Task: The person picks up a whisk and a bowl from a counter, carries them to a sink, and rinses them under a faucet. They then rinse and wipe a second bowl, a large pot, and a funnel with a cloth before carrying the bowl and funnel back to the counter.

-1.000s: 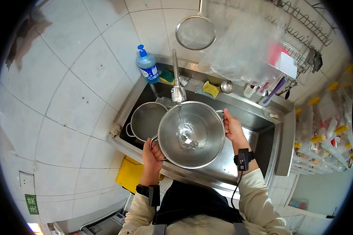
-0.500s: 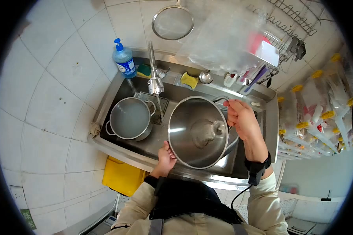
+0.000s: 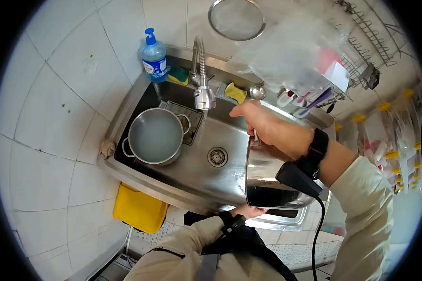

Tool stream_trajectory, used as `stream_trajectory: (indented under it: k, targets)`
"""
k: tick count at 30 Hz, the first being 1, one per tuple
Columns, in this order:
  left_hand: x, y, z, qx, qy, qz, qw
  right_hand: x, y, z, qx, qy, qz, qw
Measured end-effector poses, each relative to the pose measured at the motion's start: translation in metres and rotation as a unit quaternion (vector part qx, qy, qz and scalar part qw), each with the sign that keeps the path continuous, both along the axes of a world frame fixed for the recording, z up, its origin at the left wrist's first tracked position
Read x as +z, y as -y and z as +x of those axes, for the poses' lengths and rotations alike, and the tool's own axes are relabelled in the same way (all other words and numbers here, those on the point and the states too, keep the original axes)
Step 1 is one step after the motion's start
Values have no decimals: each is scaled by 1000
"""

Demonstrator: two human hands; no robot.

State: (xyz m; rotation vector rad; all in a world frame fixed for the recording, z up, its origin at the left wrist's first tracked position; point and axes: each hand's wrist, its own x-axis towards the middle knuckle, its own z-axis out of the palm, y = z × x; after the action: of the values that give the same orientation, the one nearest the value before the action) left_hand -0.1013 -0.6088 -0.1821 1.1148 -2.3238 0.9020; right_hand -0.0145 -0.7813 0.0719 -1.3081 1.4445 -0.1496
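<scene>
A large steel pot (image 3: 272, 175) is tipped on its side over the right part of the sink (image 3: 197, 173), its rim facing left. My right hand (image 3: 258, 119) is closed on a handle at the pot's upper side. Below, my left hand (image 3: 251, 211) supports the pot's lower rim, its fingers partly hidden beneath it. A smaller two-handled pot (image 3: 155, 136) with cloudy liquid stands in the left of the sink. Between the pots, the drain (image 3: 217, 157) shows under the faucet (image 3: 204, 97).
Behind the sink are a blue soap bottle (image 3: 154, 58), a yellow sponge (image 3: 235, 93), a green sponge (image 3: 178, 75) and a ladle (image 3: 257, 92). A strainer (image 3: 237, 19) hangs above. A yellow bin (image 3: 139, 208) stands below left.
The large pot has moved right and turned from mouth-up onto its side, uncovering the drain. Both hands moved with it, and the view has shifted.
</scene>
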Motion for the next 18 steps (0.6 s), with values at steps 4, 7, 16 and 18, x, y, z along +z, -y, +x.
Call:
stream_trajectory:
  k: [4, 7, 16, 18]
  targets:
    - [-22, -6, -31, 156, 674, -425, 583, 13, -16, 19, 31, -59, 0, 998]
    - [-19, -2, -31, 120, 725, -463, 496, 20, -23, 26, 31, -73, -6, 997]
    - [-9, -11, -14, 46, 753, -516, 406, 24, -40, 8, 84, -22, -33, 996]
    - [-4, -14, 0, 37, 766, -518, 378, 30, -44, -4, 84, 54, -55, 993]
